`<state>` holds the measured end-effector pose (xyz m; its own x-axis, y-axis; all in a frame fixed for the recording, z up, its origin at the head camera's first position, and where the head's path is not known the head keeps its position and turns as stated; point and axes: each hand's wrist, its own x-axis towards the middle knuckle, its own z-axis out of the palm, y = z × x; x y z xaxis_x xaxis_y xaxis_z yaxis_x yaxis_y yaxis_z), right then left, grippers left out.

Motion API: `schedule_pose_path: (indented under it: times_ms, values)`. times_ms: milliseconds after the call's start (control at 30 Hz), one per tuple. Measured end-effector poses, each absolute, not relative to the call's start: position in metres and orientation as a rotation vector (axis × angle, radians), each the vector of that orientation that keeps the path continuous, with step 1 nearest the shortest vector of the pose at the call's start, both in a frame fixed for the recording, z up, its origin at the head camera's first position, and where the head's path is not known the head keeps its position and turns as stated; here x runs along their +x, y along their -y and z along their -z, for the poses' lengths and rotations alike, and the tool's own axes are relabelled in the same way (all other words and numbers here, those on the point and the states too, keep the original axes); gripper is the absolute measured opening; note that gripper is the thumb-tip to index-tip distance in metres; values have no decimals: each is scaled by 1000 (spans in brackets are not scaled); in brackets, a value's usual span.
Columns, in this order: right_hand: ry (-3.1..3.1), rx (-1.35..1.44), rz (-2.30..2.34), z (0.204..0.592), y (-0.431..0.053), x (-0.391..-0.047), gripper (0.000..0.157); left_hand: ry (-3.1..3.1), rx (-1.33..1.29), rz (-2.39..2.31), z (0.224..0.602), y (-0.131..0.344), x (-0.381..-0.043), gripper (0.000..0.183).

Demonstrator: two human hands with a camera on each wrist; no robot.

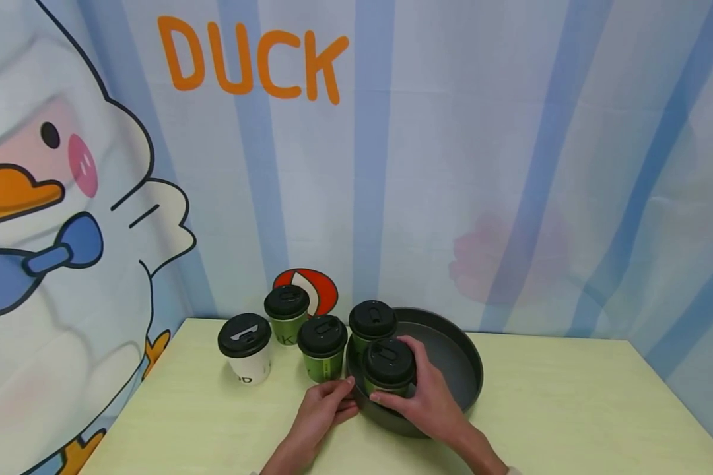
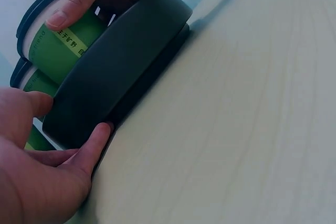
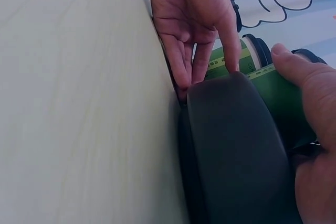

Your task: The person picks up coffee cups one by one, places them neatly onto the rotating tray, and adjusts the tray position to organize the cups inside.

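My right hand (image 1: 430, 399) grips a green paper cup with a black lid (image 1: 389, 363), thumb on the near side and fingers round the far side. That cup is upright inside a dark round pan (image 1: 451, 349); whether it touches the pan's floor is hidden. Behind it a second green cup (image 1: 372, 321) stands in the pan's left part. With the thumb at the rim and fingers low on the outer wall, my left hand (image 1: 327, 409) pinches the pan's left edge. In the left wrist view the held cup (image 2: 65, 45) shows printed writing on a light green stripe.
Left of the pan, two more green lidded cups stand on the table, one close by (image 1: 323, 349) and one farther back (image 1: 286, 313). A white cup with a black lid (image 1: 249, 349) is at the far left. A printed curtain (image 1: 440, 165) hangs behind the pale table (image 1: 570, 409).
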<state>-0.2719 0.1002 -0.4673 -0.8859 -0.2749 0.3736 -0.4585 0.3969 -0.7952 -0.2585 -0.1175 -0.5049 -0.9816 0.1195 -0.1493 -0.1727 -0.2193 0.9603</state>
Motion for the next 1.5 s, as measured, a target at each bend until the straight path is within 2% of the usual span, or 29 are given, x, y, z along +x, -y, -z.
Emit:
schedule_pose_path:
  times_ms: [233, 400, 567, 633, 700, 767, 833, 900, 1000, 1133, 1333, 1500]
  values:
    - [2468, 670, -1497, 467, -100, -273, 96, -1831, -64, -2315, 506, 116, -260, 51]
    - [2525, 658, -1480, 464, -105, -273, 105, -1841, -53, -2314, 506, 115, -259, 50]
    - [2570, 774, -1458, 453, -131, -280, 112, -1846, -57, -2314, 505, 114, -259, 51]
    - [2538, 823, -1471, 447, -149, -286, 104, -1844, -57, -2317, 506, 114, -259, 50]
    - [2503, 800, -1423, 444, -169, -293, 88, -1845, -58, -2319, 506, 114, -260, 50]
    - [2488, 692, -1338, 445, -189, -300, 66, -1844, -64, -2317, 506, 114, -261, 50]
    - [2515, 504, -1237, 450, -207, -305, 51, -1842, -76, -2316, 507, 114, -261, 49]
    - [2591, 294, -1199, 458, -221, -308, 52, -1842, -78, -2313, 506, 115, -260, 50]
    - [2702, 71, -1422, 471, -233, -309, 62, -1844, -80, -2314, 506, 116, -259, 51]
    - [2664, -24, -1882, 481, -236, -311, 66, -1843, -83, -2326, 506, 118, -260, 52]
    - [2578, 139, -2239, 483, -246, -311, 63, -1841, -94, -2314, 506, 117, -260, 51]
    - [2623, 376, -2463, 481, -263, -308, 54, -1854, -83, -2297, 507, 117, -260, 50]
